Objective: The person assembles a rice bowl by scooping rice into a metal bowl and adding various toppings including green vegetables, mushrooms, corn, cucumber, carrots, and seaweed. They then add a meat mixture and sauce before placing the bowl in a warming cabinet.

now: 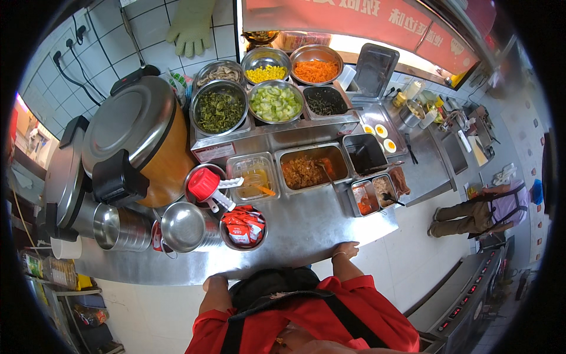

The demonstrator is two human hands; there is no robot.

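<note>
Left hand largely hidden at the near edge of the steel counter; cannot tell its grip. Right hand at that same edge, cannot tell whether spread or pressed together. Forward of the left hand, apart from it, one round bowl of red sachets; forward of the right, also apart, two small food pans. Beyond, three halved eggs. Farther, one bowl each of corn kernels and shredded carrot
</note>
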